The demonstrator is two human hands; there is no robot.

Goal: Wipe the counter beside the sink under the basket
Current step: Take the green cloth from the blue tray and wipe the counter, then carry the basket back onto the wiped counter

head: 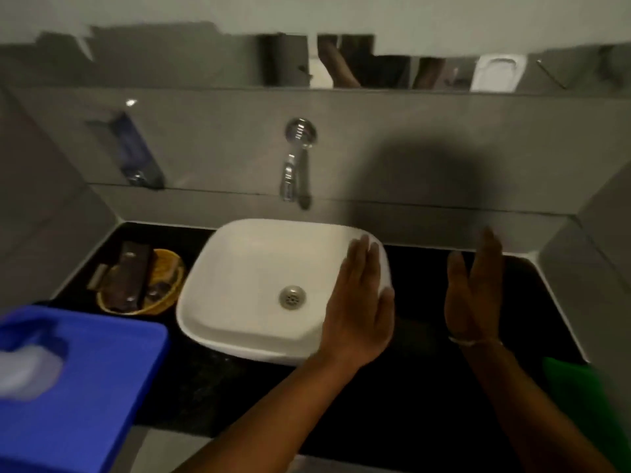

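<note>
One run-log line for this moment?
left hand: flat on sink rim | right hand: open, empty | basket: untouched | no cloth seen

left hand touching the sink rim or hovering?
Cannot tell. In the head view the left hand lies flat over the right rim of the white sink, fingers overlapping it, but blur and the top-down angle hide any gap.

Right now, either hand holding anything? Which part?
Nothing held. Left hand lies flat, open, over the sink rim; right hand open, empty, above the counter.
</note>
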